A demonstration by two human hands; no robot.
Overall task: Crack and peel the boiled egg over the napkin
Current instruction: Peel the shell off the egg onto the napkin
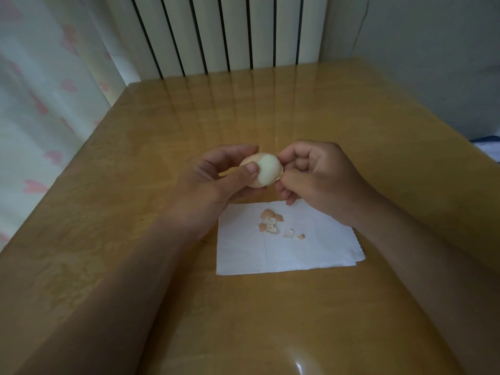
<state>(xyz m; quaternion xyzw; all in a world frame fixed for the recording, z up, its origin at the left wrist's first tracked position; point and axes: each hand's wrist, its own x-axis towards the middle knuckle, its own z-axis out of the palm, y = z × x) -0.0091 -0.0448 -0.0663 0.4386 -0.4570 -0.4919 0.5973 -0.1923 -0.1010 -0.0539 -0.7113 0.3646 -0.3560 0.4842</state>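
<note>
A boiled egg (266, 171) is held just beyond the far edge of a white napkin (292, 253). Its right part is bare white; tan shell still covers the left end. My left hand (213, 180) grips the egg, thumb on its front and fingers curled behind. My right hand (316, 177) pinches a flap of shell at the egg's right edge between thumb and forefinger. Several tan shell pieces (273, 223) lie scattered on the napkin's upper middle.
The napkin lies on a glossy wooden table (162, 212). A white radiator (230, 33) stands behind the table's far edge. A curtain with pink hearts (40, 90) hangs at the left, and a pale wall rises at the right.
</note>
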